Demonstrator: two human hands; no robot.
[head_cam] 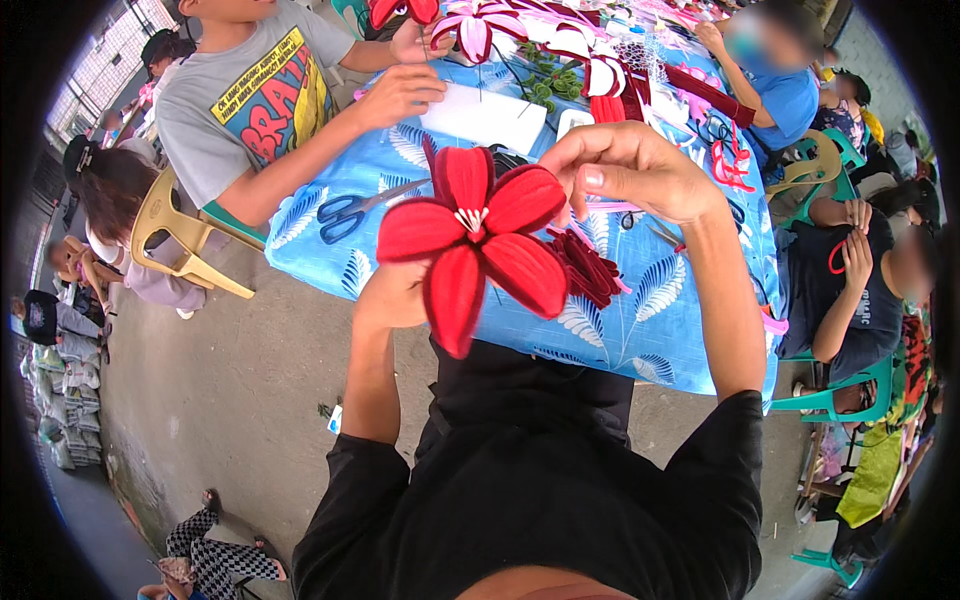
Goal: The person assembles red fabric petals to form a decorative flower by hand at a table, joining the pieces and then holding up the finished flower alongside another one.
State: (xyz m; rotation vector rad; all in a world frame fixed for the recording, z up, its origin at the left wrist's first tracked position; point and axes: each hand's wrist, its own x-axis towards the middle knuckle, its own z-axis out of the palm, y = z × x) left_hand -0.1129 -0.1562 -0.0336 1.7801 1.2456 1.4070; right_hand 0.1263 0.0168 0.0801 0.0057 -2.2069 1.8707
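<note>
A red pipe-cleaner flower [474, 240] with several dark-edged petals and white stamens faces up in front of me. My left hand [397, 294] is behind its lower left petals, closed around the part beneath the bloom; the petals hide most of the fingers. My right hand [630, 169] is raised at the upper right petal, fingers curled, the fingertips at the petal's edge; whether they pinch it cannot be told. Beyond the flower lie scissors with dark blue handles [343, 217]. A bundle of dark red pipe cleaners [585, 268] lies just right of the bloom.
The table has a blue leaf-print cloth [675, 330]. On it are a white foam block [487, 116], green pipe-cleaner leaves [551, 82], red-handled scissors [666, 236] and more flowers [480, 28]. A person in grey [262, 97] works at the left; others sit at the right.
</note>
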